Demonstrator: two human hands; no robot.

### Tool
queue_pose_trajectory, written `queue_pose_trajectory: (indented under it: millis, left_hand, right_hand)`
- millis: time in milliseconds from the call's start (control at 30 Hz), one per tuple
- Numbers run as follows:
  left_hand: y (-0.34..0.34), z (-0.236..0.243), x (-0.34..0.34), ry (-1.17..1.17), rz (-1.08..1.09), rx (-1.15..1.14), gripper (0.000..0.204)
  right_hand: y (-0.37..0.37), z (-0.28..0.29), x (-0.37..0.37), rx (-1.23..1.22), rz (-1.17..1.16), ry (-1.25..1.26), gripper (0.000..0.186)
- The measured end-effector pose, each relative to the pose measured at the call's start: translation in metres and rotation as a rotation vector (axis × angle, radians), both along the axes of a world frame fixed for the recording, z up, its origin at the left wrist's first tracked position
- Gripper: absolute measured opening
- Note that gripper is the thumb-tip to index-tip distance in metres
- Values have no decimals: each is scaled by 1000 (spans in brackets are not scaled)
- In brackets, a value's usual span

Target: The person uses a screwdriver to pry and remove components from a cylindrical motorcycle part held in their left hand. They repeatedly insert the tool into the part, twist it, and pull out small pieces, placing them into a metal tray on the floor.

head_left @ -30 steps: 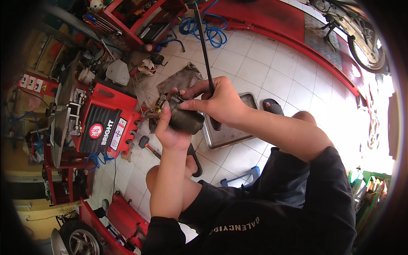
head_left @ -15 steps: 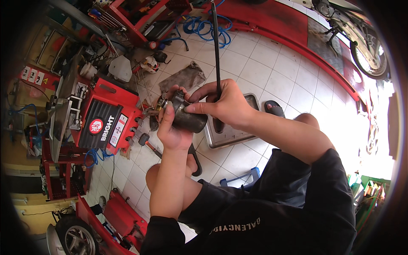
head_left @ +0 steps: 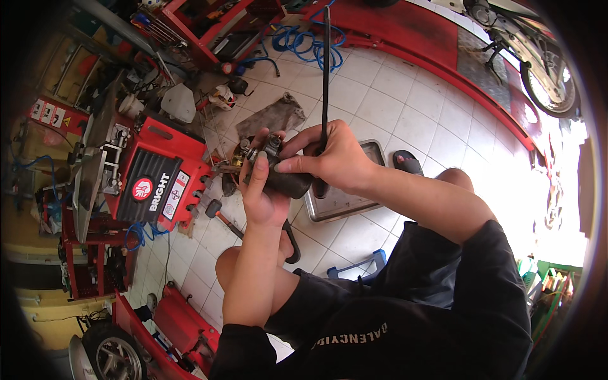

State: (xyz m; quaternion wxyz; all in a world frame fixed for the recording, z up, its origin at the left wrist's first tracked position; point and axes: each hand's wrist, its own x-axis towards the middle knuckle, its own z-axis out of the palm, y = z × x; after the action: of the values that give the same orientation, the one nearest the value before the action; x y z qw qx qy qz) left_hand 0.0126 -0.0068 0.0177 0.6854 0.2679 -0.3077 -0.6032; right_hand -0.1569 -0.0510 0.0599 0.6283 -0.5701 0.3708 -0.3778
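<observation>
Dark cylinder [head_left: 291,185], new tilt (left hand [head_left: 265,201])

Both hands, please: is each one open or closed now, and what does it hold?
Left hand: closed, holding the dark cylindrical part.
Right hand: closed, holding the long black rod, also touching that part.

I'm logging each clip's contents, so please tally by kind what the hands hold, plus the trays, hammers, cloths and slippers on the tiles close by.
Dark metal part, held, counted as one piece: 1
Long black tool, held: 1
Metal tray: 1
Hammer: 1
Grey cloth: 1
Slippers, worn: 2
Total: 7
</observation>
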Motion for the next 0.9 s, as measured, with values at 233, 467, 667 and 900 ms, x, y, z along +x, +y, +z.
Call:
queue_pose_trajectory:
  millis: [233, 467, 667, 900]
  left_hand:
    - [0, 0, 3, -202, -1, -78, 64]
    - [-1, 5, 1, -88, 58, -54, 64]
    - [-4, 2, 0, -38, 47, -131, 70]
    - [-1, 6, 6, -103, 24, -223, 76]
  right_hand:
    - [-3, -13, -1, -221, -19, -3, 16]
    - [2, -3, 3, -178, -80, 77, 21]
    - [-4, -17, 6, -246, -116, -24, 21]
    - [5, -12, 3, -470, -74, -60, 14]
